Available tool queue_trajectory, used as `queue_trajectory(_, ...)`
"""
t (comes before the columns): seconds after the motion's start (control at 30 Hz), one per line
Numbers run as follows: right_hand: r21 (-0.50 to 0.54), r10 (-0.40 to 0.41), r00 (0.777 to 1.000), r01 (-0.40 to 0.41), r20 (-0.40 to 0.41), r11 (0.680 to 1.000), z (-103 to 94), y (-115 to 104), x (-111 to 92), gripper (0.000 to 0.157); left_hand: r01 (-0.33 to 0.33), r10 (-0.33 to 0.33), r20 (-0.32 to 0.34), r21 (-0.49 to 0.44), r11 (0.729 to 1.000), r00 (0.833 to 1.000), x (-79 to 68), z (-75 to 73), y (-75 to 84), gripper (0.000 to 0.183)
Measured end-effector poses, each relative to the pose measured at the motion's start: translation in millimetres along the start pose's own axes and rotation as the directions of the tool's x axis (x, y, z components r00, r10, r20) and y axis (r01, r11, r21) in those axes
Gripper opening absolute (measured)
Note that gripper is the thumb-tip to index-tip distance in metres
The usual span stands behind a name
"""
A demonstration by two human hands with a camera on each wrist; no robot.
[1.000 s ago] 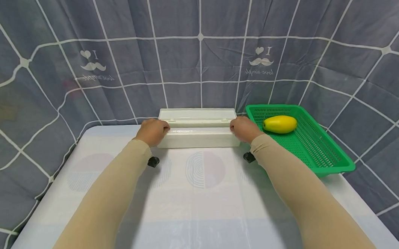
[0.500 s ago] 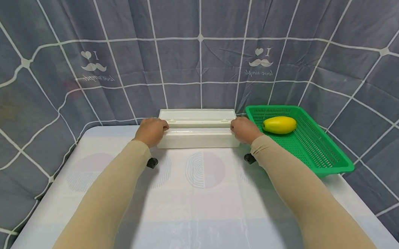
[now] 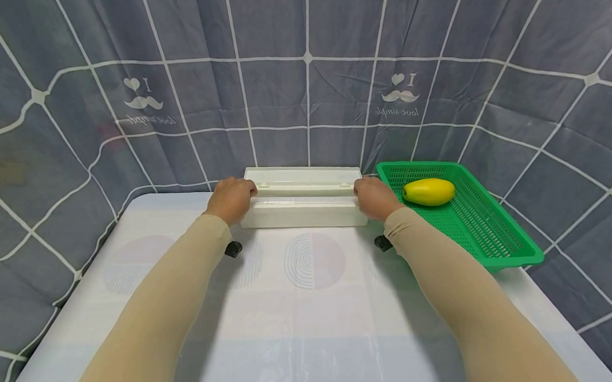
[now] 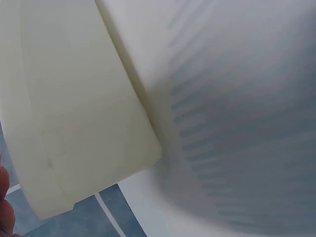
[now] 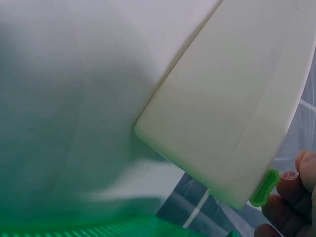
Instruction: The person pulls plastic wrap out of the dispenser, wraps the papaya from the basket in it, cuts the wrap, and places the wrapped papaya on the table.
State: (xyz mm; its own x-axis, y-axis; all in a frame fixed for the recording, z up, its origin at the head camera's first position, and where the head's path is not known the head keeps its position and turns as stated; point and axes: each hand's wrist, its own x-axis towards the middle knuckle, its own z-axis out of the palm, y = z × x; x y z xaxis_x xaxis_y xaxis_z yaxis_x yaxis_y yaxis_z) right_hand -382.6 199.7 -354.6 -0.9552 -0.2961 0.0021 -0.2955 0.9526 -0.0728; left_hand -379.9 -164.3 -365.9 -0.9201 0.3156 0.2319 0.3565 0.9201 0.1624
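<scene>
A long white cling film dispenser [image 3: 304, 215] stands at the back of the table, its lid [image 3: 302, 173] raised toward the curtain. A glossy strip of clear film [image 3: 306, 199] runs along its front top edge. My left hand [image 3: 231, 200] is at the dispenser's left end and my right hand [image 3: 375, 198] at its right end, both with curled fingers pinching the film's corners. In the right wrist view, a green tab [image 5: 265, 188] sticks out from the dispenser's corner, right by the fingertips [image 5: 288, 190]. The left wrist view catches only a few fingertips [image 4: 6, 210].
A green plastic basket [image 3: 514, 259] stands to the right, close to my right forearm, with a yellow oblong fruit [image 3: 429, 191] in it. A pale patterned cloth covers the table [image 3: 314, 340]. Behind hangs a grey curtain [image 3: 275, 94] with white grid lines.
My left hand has edged slightly to the left and up, and my right hand a touch to the right. Dispenser and basket hold their places.
</scene>
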Motion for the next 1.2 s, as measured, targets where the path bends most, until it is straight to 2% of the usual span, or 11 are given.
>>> queue_trajectory(0.2, -0.005, 0.017, 1.0, -0.017, 0.01, 1.0, -3.2, 0, -1, 0.021, -0.065, 0.065, 0.017, 0.001, 0.998, 0.998, -0.6, -6.8, -2.9, 0.025)
queue_trajectory(0.33, -0.015, 0.019, 1.0, -0.019, 0.018, 1.0, -3.6, 2, -2, 0.021, -0.093, 0.091, 0.035, 0.037, 0.995, 0.995, -2.6, -10.3, -5.5, 0.018)
queue_trajectory(0.57, -0.018, 0.019, 1.0, -0.019, 0.003, 1.0, -3.0, 2, -3, 0.019, -0.033, 0.031, 0.04, 0.046, 0.998, 0.999, -1.5, -8.2, -6.1, 0.027)
queue_trajectory(0.73, 0.003, 0.033, 0.999, -0.033, 0.021, 0.999, -4.6, 1, -3, 0.019, 0.008, -0.009, 0.046, 0.037, 0.999, 0.999, -1.5, -6.3, -4.2, 0.028)
queue_trajectory(1.0, 0.051, 0.056, 0.998, -0.058, 0.035, 0.997, -4.9, 2, -3, 0.023, 0.075, -0.065, 0.082, -0.121, 0.99, 0.995, -3.0, -4.6, -4.6, 0.023)
queue_trajectory(1.1, 0.068, 0.055, 0.998, -0.056, 0.016, 0.996, -4.1, 2, -3, 0.021, 0.069, -0.059, 0.077, -0.136, 0.988, 0.995, -4.7, -5.2, -4.1, 0.022)
queue_trajectory(1.2, 0.064, 0.031, 0.999, -0.03, -0.013, 0.997, -3.9, 1, -3, 0.021, 0.036, -0.027, 0.073, -0.118, 0.992, 0.997, -4.8, -5.1, -4.5, 0.028)
